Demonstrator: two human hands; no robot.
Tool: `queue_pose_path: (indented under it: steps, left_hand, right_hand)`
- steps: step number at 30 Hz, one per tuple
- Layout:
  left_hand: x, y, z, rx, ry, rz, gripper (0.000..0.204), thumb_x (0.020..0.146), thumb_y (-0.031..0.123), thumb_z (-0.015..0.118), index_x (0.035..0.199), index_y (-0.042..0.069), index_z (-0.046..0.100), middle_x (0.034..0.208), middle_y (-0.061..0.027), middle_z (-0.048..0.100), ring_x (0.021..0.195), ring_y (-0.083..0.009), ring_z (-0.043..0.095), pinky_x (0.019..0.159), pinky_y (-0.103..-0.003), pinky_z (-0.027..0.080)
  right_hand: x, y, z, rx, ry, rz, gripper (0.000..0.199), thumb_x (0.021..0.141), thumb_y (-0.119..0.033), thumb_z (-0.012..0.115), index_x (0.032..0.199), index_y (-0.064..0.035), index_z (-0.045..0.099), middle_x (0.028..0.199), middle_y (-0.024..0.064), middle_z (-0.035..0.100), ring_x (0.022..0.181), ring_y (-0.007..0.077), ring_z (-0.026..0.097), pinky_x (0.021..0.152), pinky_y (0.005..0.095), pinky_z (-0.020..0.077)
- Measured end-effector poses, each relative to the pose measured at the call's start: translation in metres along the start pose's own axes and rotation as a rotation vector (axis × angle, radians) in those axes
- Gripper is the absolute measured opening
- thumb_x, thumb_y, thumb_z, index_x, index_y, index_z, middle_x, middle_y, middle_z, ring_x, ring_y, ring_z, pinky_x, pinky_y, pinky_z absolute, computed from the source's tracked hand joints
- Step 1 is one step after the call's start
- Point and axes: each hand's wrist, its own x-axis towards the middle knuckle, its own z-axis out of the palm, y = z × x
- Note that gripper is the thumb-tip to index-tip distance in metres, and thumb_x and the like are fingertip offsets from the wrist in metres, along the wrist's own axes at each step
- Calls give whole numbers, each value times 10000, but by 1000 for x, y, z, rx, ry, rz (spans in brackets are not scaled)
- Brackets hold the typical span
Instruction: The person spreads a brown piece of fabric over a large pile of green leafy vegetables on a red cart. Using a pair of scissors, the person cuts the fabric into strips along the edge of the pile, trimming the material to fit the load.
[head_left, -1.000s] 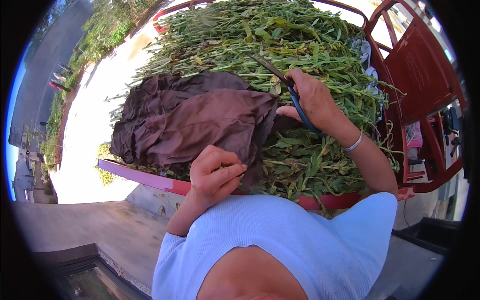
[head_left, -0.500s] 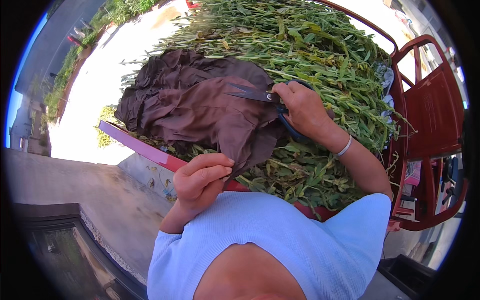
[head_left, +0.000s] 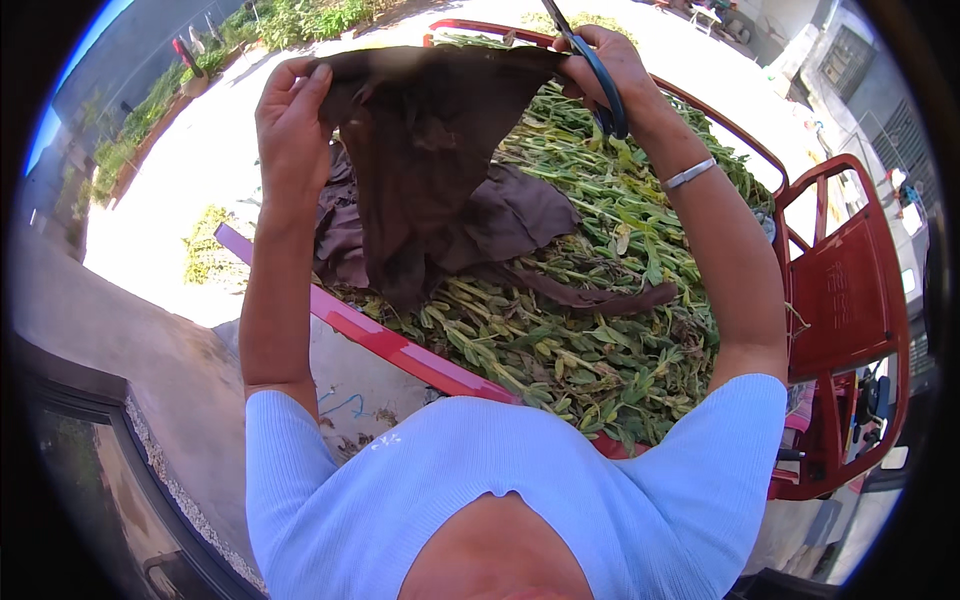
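A dark brown cloth point(head_left: 440, 150) hangs spread between my raised hands above a heap of green leafy stalks point(head_left: 590, 310). My left hand point(head_left: 292, 110) pinches the cloth's upper left corner. My right hand point(head_left: 612, 62) grips the cloth's upper right edge together with a pair of dark-handled scissors point(head_left: 598, 75), blades pointing up and away. The lower part of the cloth still trails onto the stalks. A silver bangle point(head_left: 690, 173) circles my right wrist.
The stalks fill the bed of a red cart point(head_left: 850, 300) with a red side rail point(head_left: 400, 345) near my chest. Sunlit pale pavement point(head_left: 190, 190) lies to the left, with green plants along the far edge. A dark frame point(head_left: 120, 450) sits at lower left.
Both hands have risen from the heap, lifting the brown cloth and stretching it out in the air. The left hand, earlier curled near my chest, now grips the cloth's corner.
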Motion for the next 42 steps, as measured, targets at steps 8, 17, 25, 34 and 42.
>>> queue_pose_path:
  steps: [8,17,25,34,42]
  left_hand:
    - [173,102,93,322,-139,929,85,949,52,515,871,60,548,717,37,555,619,-29,485,555,-181,389]
    - [-10,-90,60,269,-378,-21,118,912,35,603,1025,2,612,779,54,580,660,3,461,573,-163,384]
    - [-122,-135,47,284,-716,-141,142,801,-60,636,933,-6,639,881,-91,663,853,-180,648,729,-269,497]
    - [-134,-136,47,250,-733,-330,379,733,-187,566,1076,-27,572,1165,-126,553,1080,-183,575,888,-290,499]
    - [-136,-134,62,562,-708,113,359,681,-151,652,1007,-4,620,1013,-135,601,928,-221,625,781,-277,510]
  right_hand:
    - [93,-101,-61,890,512,-522,242,871,-13,457,1113,-3,456,541,75,518,363,149,470,310,269,380]
    - [-109,57,-73,19,235,232,333,737,29,629,1066,-7,587,679,-5,575,577,62,536,527,201,413]
    - [-250,105,-41,-99,146,466,382,664,84,611,1036,12,565,753,19,627,664,77,545,592,231,434]
    - [-263,118,-29,-197,227,490,391,653,85,656,1021,-32,591,632,43,580,546,96,526,508,261,420]
    - [-264,112,-23,-194,268,509,358,683,49,673,1027,-17,599,671,38,590,585,93,522,557,259,439]
